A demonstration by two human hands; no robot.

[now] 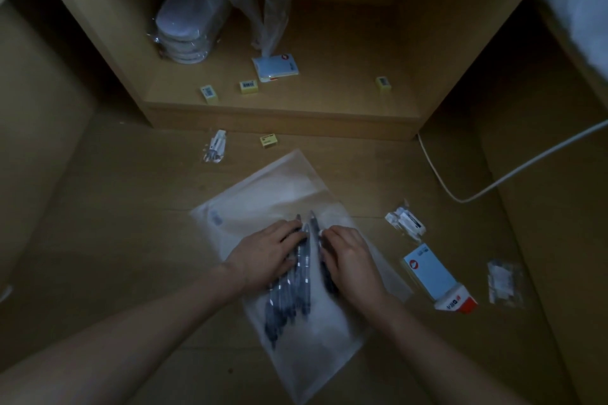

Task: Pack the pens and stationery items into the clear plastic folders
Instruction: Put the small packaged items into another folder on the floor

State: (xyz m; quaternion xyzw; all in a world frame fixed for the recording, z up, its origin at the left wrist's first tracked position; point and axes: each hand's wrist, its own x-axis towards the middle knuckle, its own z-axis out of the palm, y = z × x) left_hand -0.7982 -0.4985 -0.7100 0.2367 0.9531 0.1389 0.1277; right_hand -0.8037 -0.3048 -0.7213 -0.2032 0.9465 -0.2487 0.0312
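Pressing dark pens (292, 286) on a clear plastic folder (279, 204) on the floor, left hand (266, 253) & right hand (348, 256) curl round them; boxes w/ red logo (434, 276), text unreadable, nearby.

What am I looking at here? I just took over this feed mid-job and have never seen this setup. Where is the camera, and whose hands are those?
There is no machine. One camera sits on a person's head and looks down at their bare arms. The left hand and right hand rest on a bunch of dark pens lying at a clear plastic folder on the wooden floor; blur hides whether the fingers grip them. To the right lie a blue and white box and two small clear packets. Ahead, an open cabinet holds small yellow boxes and another blue and white box.
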